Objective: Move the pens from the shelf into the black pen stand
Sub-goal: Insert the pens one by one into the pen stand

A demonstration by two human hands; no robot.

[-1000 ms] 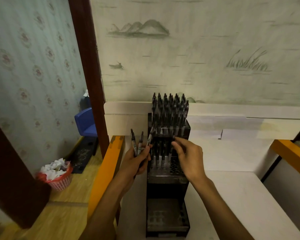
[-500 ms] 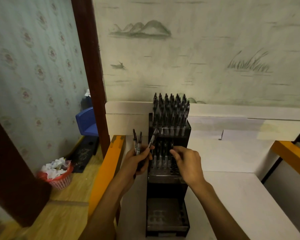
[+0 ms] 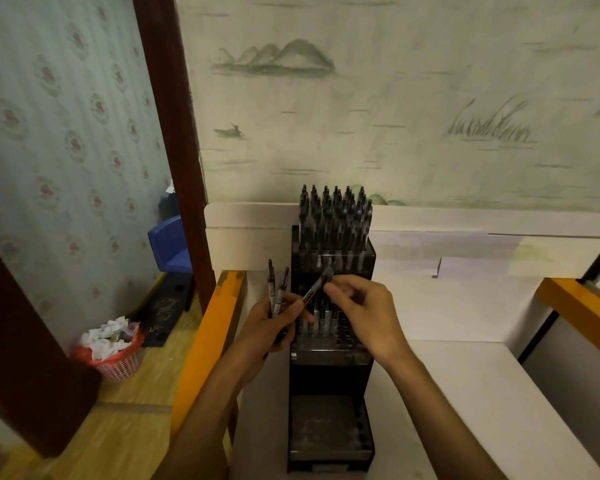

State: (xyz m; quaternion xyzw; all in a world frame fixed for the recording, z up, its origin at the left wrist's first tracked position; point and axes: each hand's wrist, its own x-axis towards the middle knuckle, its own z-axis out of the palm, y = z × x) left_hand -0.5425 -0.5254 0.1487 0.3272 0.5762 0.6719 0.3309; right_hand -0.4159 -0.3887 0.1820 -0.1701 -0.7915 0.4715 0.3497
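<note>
One pen (image 3: 317, 285) is slanting up and right out of the left hand (image 3: 274, 322), which is gripping a small bunch; the right hand (image 3: 368, 311), nearer, is pinching its tip above the black pen stand (image 3: 329, 375)

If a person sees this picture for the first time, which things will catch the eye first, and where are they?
First, the tall black pen stand in the middle, on the white shelf, its top tier packed with upright pens. Just in front of it, the left hand holds a few pens while the right hand pinches the end of one slanted pen. At lower left, a red basket full of crumpled paper stands on the wooden floor.
</note>
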